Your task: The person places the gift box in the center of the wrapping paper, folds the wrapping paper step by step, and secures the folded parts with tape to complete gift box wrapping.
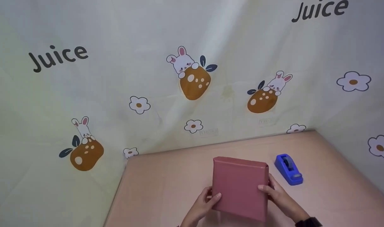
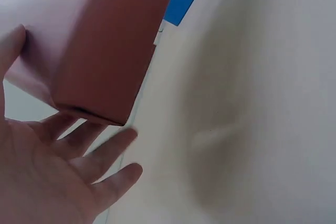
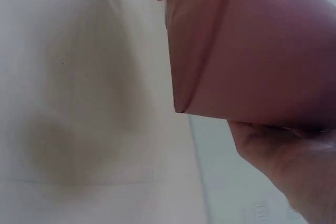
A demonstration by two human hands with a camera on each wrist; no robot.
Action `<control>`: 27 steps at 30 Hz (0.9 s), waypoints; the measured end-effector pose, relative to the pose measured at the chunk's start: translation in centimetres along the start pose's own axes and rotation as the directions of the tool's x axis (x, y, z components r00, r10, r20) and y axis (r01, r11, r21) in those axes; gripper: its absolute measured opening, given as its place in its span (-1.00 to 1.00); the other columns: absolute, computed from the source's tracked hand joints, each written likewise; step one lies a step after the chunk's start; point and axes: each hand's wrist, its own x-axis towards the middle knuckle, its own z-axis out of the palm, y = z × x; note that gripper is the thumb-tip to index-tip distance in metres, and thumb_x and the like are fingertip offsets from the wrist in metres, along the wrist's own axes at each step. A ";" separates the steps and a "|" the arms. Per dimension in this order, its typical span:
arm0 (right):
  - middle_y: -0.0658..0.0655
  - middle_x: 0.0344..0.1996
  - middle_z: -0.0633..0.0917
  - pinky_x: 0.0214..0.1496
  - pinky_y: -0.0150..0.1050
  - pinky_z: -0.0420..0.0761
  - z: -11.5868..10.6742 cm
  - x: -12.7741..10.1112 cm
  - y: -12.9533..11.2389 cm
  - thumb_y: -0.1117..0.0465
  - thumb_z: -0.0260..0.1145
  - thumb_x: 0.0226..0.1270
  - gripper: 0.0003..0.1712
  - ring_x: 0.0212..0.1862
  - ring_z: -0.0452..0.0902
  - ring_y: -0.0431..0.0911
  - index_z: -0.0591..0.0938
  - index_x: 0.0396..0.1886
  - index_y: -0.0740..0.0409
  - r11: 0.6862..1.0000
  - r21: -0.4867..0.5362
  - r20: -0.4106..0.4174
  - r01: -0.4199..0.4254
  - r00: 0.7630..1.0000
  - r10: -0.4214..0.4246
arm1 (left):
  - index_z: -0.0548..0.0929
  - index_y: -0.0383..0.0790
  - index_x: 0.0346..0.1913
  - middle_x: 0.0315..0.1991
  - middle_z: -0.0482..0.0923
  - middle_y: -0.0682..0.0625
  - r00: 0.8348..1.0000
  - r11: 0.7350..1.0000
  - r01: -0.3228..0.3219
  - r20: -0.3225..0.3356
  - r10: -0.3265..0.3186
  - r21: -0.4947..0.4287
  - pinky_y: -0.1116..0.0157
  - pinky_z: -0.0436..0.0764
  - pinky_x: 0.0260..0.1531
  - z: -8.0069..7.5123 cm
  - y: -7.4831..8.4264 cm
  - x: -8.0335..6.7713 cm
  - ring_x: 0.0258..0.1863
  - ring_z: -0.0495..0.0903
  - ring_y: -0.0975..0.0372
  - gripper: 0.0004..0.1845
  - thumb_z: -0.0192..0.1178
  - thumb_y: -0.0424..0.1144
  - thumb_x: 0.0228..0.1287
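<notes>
Hands [image 1: 207, 201] two, box [image 1: 239, 186] one

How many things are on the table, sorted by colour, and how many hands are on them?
Red-brown wrapped box: 1, held between the left hand and the right hand
Blue tape dispenser: 1, on the table, touched by neither hand
Hands: 2
Total: 2 things, 2 hands

- Your wrapped box [image 1: 240, 186] is flat, squarish, covered in smooth dusty-red paper.
- It's tilted, far edge raised, at 6 o'clock on the counter [image 1: 166, 183].
</notes>
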 end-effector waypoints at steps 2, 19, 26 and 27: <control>0.46 0.27 0.13 0.05 -0.15 0.42 -0.2 0.4 0.4 0.06 -0.02 0.32 -0.14 0.12 0.34 0.04 -0.29 0.41 0.13 0.999 0.041 0.007 -0.036 0.999 0.036 | 0.30 -0.21 0.23 0.00 0.43 -0.08 1.000 1.000 0.012 -0.002 -0.012 -0.004 0.08 0.50 -0.04 0.2 -0.1 -0.2 -0.04 0.48 0.12 -0.23 0.11 0.25 0.08; 0.23 0.39 -0.43 0.30 0.25 -0.46 1.8 2.9 2.8 -0.30 -0.29 0.35 -0.07 0.39 -0.61 0.16 -0.44 0.38 0.15 0.981 -0.077 -0.120 -0.177 0.979 0.167 | 0.27 -0.32 0.23 -0.30 0.51 -0.08 0.989 0.993 0.081 -0.132 -0.069 0.090 0.29 0.52 -0.43 1.8 -0.6 -0.6 -0.37 0.49 0.23 -0.18 -0.11 0.34 0.16; 0.43 0.38 -0.15 0.37 0.18 -0.16 2.7 3.7 3.6 -0.21 -0.01 0.30 -0.03 0.40 -0.27 0.27 -0.20 0.38 0.29 0.981 -0.028 -0.269 -0.191 0.947 0.177 | 0.27 -0.29 0.18 -0.01 0.48 -0.25 0.978 0.983 0.142 -0.170 -0.120 0.120 0.03 0.49 -0.07 1.8 -0.7 0.0 -0.07 0.52 0.04 -0.17 -0.25 0.40 0.18; 0.43 0.37 -0.11 0.37 0.16 -0.12 2.8 3.8 3.7 -0.20 0.02 0.29 -0.04 0.40 -0.23 0.27 -0.16 0.37 0.30 0.982 -0.022 -0.281 -0.188 0.944 0.175 | 0.29 -0.29 0.17 0.03 0.47 -0.25 0.978 0.983 0.142 -0.169 -0.121 0.116 0.01 0.47 -0.03 1.8 -0.8 0.1 -0.03 0.51 0.03 -0.18 -0.26 0.40 0.18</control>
